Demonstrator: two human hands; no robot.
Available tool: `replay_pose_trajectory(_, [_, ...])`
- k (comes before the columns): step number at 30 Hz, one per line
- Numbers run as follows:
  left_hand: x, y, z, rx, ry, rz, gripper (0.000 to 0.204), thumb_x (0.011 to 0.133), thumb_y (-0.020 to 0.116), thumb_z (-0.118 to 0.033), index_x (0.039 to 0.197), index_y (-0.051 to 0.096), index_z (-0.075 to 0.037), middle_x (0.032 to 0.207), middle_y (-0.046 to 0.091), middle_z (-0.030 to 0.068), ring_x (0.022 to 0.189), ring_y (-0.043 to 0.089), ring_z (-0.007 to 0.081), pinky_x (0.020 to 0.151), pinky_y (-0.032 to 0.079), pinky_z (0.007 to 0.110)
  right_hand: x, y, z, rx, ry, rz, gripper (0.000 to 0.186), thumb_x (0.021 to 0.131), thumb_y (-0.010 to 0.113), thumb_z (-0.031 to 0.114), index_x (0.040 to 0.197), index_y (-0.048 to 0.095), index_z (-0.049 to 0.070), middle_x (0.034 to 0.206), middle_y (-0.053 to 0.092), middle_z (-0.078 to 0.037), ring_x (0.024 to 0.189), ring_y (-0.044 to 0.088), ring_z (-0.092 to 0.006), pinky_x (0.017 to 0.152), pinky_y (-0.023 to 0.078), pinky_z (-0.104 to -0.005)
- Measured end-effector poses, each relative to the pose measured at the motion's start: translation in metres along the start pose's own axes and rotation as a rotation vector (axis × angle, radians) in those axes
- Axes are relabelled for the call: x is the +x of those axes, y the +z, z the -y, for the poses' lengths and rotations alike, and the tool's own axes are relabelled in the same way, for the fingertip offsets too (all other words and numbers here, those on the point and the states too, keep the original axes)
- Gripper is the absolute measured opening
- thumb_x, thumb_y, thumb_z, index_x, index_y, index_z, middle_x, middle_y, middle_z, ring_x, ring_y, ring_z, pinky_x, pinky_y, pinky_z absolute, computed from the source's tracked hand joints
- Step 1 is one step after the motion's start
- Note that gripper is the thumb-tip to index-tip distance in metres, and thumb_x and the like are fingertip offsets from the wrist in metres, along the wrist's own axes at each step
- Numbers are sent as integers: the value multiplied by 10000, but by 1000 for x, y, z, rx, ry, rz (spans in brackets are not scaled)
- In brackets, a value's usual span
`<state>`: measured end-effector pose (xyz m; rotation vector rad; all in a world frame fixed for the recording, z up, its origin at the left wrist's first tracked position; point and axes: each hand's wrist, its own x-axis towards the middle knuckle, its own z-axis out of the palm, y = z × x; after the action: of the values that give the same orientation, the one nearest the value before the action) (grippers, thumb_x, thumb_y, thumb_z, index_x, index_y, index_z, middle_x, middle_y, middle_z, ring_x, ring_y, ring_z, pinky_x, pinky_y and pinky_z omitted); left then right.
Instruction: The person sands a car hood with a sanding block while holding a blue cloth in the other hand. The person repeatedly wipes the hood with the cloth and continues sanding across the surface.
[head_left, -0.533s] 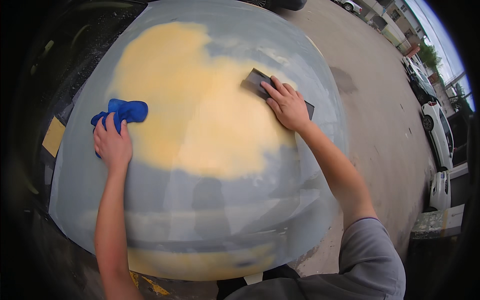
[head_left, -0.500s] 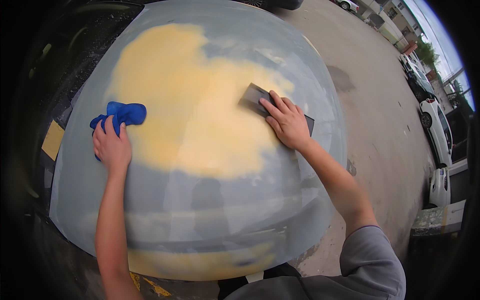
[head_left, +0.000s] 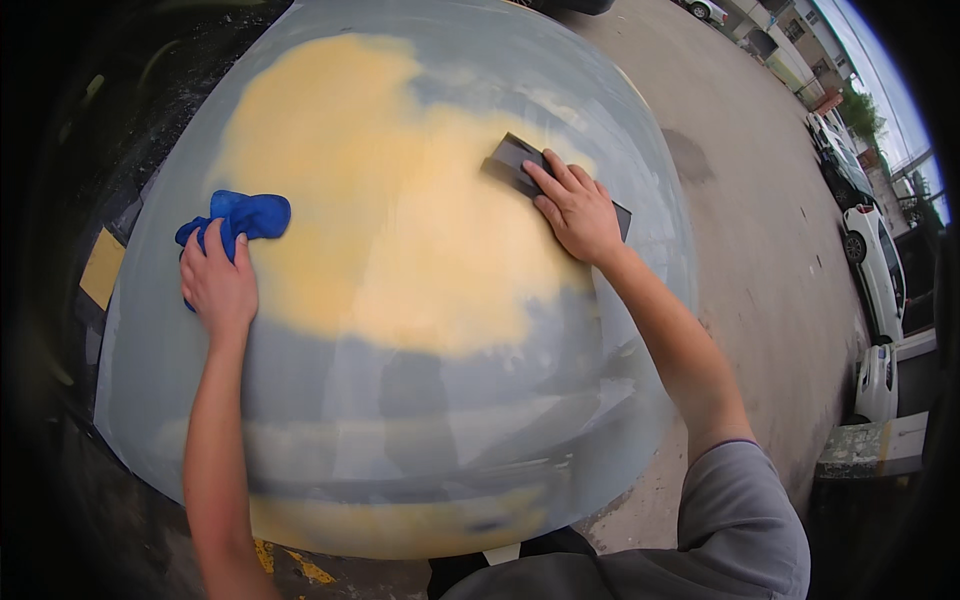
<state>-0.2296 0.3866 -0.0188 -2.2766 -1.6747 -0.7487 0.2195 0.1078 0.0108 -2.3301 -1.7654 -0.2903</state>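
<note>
A large grey car hood (head_left: 330, 400) spreads out below me, with a wide yellow patch (head_left: 400, 230) of filler over its middle and more yellow along its near edge. My right hand (head_left: 580, 215) is closed over a long dark sanding block (head_left: 516, 160), which lies on the right part of the yellow patch. At the left side of the hood my left hand (head_left: 220, 280) grips a crumpled blue cloth (head_left: 255, 214) and rests on the grey surface. The palm sides of both hands are hidden.
A square yellowish sheet (head_left: 102, 268) lies beside the hood's left edge, next to dark bodywork. Concrete ground (head_left: 760, 260) stretches along the right. White cars (head_left: 875, 270) and a building (head_left: 800, 40) stand farther off. Yellow marks (head_left: 310, 567) show on the ground near my left forearm.
My right hand and the sanding block have shifted slightly farther away across the hood. My left hand stays with the cloth at nearly the same spot.
</note>
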Motion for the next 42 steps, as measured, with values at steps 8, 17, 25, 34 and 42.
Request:
replay_pose_trajectory(8, [-1,-3,2,-5,-3,-23,482,1117,660,-413,1548,621,-200,1603,558,178,1510,495,438,1259,378,585,49,0,17,9,-63,-40,556,1109,605,337,1656,534,265,1731,488,-89,1463,542,-327,1140,472,-534])
replay_pose_trajectory(17, [-4,-1,-2,-33,-11,-25,489,1094,682,-420,1527,629,-198,1609,551,160,1512,483,414,1250,379,580,11,-2,85,0,-41,-4,572,1095,649,316,1657,544,285,1725,494,-50,1405,567,-307,1111,468,-495])
replay_pose_trajectory(25, [-1,-8,-9,-27,5,-51,486,1084,705,-405,1516,633,-193,1595,558,158,1501,494,419,1245,383,582,110,6,56,7,-105,-23,553,1144,546,359,1690,497,284,1745,471,-60,1467,542,-333,1156,462,-555])
replay_pose_trajectory(34, [-5,-7,-2,-44,-9,-62,476,1070,728,-394,1492,639,-193,1573,566,156,1491,496,436,1234,389,593,14,-4,139,49,-144,2,526,1108,631,323,1630,580,282,1719,501,-67,1414,564,-311,1129,466,-506])
replay_pose_trajectory(42, [4,-6,-30,-92,-1,-60,485,1061,737,-399,1492,643,-197,1572,564,159,1482,500,445,1232,391,601,189,11,90,-77,-29,59,541,1199,439,453,1719,458,306,1786,430,-39,1509,533,-314,1184,468,-530])
